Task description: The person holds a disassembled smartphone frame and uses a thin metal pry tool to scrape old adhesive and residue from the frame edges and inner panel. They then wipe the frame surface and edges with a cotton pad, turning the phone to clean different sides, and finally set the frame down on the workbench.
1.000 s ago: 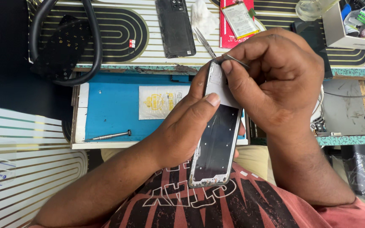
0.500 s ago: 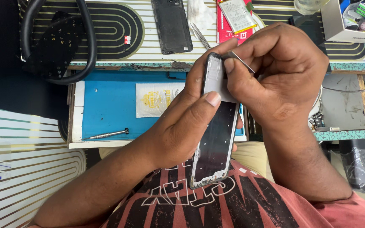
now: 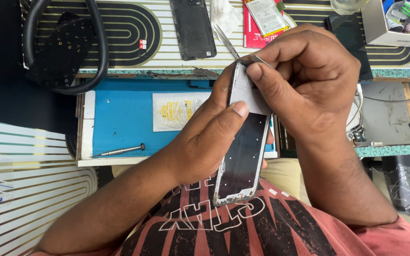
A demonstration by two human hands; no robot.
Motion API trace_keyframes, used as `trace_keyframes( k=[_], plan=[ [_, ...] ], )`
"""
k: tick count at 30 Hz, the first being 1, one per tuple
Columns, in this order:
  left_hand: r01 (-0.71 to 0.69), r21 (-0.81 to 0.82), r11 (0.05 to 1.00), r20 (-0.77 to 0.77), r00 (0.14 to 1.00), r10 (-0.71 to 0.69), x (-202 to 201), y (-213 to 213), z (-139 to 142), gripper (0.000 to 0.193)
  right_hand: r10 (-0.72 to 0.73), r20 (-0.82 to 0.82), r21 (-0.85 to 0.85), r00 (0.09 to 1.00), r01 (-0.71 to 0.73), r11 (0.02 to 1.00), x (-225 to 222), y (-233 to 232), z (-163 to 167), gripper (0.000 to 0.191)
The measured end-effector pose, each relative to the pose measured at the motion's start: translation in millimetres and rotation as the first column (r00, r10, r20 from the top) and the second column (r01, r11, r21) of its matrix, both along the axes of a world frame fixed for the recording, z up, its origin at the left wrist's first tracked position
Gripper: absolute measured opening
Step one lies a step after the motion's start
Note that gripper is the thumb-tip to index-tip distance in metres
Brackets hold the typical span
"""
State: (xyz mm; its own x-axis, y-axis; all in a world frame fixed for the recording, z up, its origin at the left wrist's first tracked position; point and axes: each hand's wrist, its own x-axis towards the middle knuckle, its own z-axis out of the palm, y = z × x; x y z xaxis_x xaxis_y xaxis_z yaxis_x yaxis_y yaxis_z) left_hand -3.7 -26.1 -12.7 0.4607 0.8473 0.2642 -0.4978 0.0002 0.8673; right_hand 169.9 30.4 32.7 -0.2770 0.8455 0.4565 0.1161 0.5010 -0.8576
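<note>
Hands at centre frame work on an opened phone frame [image 3: 243,147] held upright above the person's lap.

The left hand [image 3: 209,142] wraps the frame from behind, thumb pressed on its face; the right hand [image 3: 309,80] pinches a thin metal tool [image 3: 261,60] at the frame's top edge. Behind, a blue mat [image 3: 119,123] on the surface carries a screwdriver [image 3: 119,151] at lower left and a yellow-printed packet [image 3: 179,110]. A black back cover [image 3: 193,28] and tweezers [image 3: 226,41] lie at upper centre.

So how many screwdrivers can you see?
1 for sure: a slim silver metal screwdriver lying on the blue rectangular work mat, left of both hands. Others may be hidden behind the hands or in the white box of tools.
</note>
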Motion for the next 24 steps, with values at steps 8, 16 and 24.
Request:
trace_keyframes(
  k=[8, 16, 24],
  plan=[
    [-0.110, 0.241, 0.964, -0.092, 0.987, 0.135, 0.3, 0.6, -15.6, 0.058, 0.025, -0.048, -0.049, 0.999, -0.027, 0.998, 3.0, 0.3, -4.7, 0.011],
    [-0.093, 0.183, 0.979, -0.100, 0.989, 0.112, 4.0, 0.5, -5.6, 0.061, -0.015, 0.006, 0.035, 1.000, 0.015, 0.999, 0.5, -4.6, -0.2, 0.010],
    [-0.034, 0.055, 0.998, -0.072, 0.997, 0.038, -0.7, 0.4, -0.9, 0.066, 0.022, -0.055, -0.056, 0.998, -0.025, 0.998, 2.9, 2.1, -5.0, 0.009]
  ],
)
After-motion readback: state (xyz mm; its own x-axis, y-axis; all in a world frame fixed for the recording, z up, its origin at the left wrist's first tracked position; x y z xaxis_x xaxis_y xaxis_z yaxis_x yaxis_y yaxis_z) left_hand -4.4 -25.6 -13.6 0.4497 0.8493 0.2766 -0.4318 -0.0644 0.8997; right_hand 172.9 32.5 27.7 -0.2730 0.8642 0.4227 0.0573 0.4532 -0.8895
